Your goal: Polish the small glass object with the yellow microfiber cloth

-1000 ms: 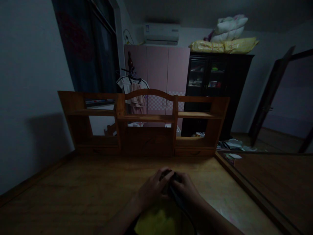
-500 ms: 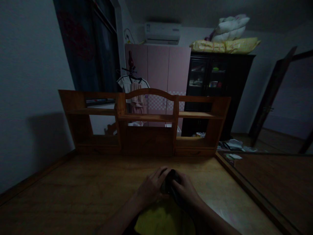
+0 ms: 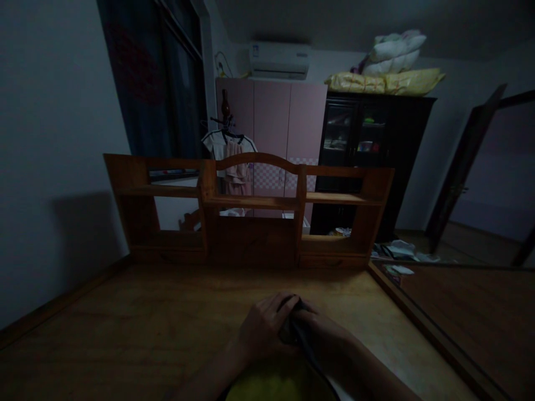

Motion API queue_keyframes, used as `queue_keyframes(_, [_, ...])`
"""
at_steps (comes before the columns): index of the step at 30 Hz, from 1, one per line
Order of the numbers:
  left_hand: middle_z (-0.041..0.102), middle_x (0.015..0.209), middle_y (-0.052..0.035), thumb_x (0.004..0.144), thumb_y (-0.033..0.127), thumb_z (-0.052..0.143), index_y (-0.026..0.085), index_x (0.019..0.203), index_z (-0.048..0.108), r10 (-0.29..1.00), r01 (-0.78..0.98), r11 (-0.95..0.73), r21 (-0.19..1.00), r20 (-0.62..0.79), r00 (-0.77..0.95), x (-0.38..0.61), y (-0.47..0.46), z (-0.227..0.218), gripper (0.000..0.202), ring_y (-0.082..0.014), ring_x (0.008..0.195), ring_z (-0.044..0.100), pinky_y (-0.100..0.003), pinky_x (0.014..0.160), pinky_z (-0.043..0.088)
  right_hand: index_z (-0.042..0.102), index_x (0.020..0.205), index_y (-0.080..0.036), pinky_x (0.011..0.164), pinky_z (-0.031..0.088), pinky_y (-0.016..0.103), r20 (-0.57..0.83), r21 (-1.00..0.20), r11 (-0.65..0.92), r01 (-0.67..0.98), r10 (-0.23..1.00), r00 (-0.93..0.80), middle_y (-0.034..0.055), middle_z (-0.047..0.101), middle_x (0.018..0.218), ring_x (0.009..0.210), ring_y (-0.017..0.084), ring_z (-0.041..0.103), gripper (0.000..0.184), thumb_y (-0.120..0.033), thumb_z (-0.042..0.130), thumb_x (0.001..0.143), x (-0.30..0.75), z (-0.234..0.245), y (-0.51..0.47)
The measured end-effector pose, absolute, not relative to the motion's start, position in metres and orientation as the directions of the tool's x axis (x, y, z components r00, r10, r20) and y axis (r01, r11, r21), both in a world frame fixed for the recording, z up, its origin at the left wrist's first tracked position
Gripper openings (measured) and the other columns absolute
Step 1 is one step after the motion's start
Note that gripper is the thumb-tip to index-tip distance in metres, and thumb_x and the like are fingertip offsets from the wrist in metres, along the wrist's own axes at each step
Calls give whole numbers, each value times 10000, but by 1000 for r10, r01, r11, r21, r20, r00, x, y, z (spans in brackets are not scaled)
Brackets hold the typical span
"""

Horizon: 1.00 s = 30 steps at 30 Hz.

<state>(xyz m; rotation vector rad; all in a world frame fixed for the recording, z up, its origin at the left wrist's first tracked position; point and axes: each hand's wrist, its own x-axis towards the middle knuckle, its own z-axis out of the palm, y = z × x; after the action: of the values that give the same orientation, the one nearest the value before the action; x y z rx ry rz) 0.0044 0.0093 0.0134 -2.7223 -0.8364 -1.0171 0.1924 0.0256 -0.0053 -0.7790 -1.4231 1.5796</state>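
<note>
Dark item [image 3: 308,346] is what I have on my feed, low in the middle of the view, held between both hands just over the near part of the tabletop [image 3: 167,312].

How does it look to you?

Blackish, with a greyer patch near the top and a long edge slanting down to the right. The light is too dim for me to tell the material. A yellow surface [image 3: 267,388] shows below it, between the forearms; I can't tell whether the two are one piece.

And the grip?

I see the left hand [image 3: 265,323] curled over its upper left side and the right hand [image 3: 317,324] closed on its right side, fingertips close together at the top.

Count outward for me.

One dark item, two hands, one tabletop. At its far edge, one wooden shelf unit [image 3: 254,201] with two drawers [image 3: 332,261] at its foot. Behind, I get one pink wardrobe [image 3: 271,117] with three upper panels, one black cabinet [image 3: 403,133] beside it, and one white air conditioner [image 3: 280,58] above the wardrobe.

Any writing?

One small label [image 3: 256,50] on the air conditioner's left side; it's too small for me to read.
</note>
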Motion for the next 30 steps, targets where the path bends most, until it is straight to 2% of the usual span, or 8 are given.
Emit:
queue_keyframes(5, [544,1255,-134,610,527,770,194,1361,348,521,544,-822,172,613,594,4,11,13,924,-302,1098,572,-419,922,499,656,1054,-179,847,497,334,54,-987,-17,-162,903,-426,43,706,988,908,207,652,281,-231,628,779,190,-8,25])
queue_keyframes(8, [528,1283,-137,646,540,751,196,1379,330,516,554,-820,141,600,611,2,13,11,912,-304,1127,556,-424,942,485,636,1111,-180,888,493,363,145,-989,129,-67,914,-378,61,695,1069,980,230,638,322,-229,593,796,187,-4,20])
queue_keyframes(11, [501,1319,-145,706,580,701,197,1402,307,499,564,-822,78,578,646,0,16,9,886,-308,1155,537,-430,957,471,621,1141,-185,939,464,376,298,-933,342,113,909,-290,79,667,1154,1067,247,601,342,-208,569,804,188,0,18])
queue_keyframes(15, [492,1324,-155,747,589,661,186,1416,297,507,594,-804,36,565,651,-1,16,8,862,-315,1164,524,-440,955,467,658,1015,-173,785,496,332,380,-822,452,347,889,-257,71,714,953,872,236,648,216,-238,550,839,191,1,19])
queue_keyframes(18, [495,1314,-161,787,614,600,174,1421,297,494,595,-803,24,586,642,-1,15,9,830,-312,1162,523,-435,954,463,666,895,-161,671,475,282,394,-790,454,411,891,-227,43,705,808,742,211,636,150,-252,563,836,193,4,19])
queue_keyframes(23, [491,1316,-165,788,645,580,168,1421,304,523,644,-763,46,629,575,-1,15,10,839,-313,1155,526,-431,959,456,669,893,-159,684,480,275,369,-872,411,268,909,-194,19,693,825,788,213,623,142,-226,591,795,189,9,19])
queue_keyframes(27, [454,1354,-160,788,607,612,178,1432,285,566,695,-712,103,669,481,-4,19,8,839,-301,1196,496,-424,981,447,672,1011,-146,768,507,321,189,-977,202,69,968,-166,50,715,938,882,246,642,293,-281,651,751,185,10,21])
queue_keyframes(30, [409,1401,-142,816,504,641,203,1445,265,584,732,-673,108,684,436,-4,20,6,791,-293,1248,444,-434,1004,431,661,1081,-163,836,505,349,59,-998,49,-45,963,-262,52,720,1003,935,248,650,349,-267,637,749,184,10,20])
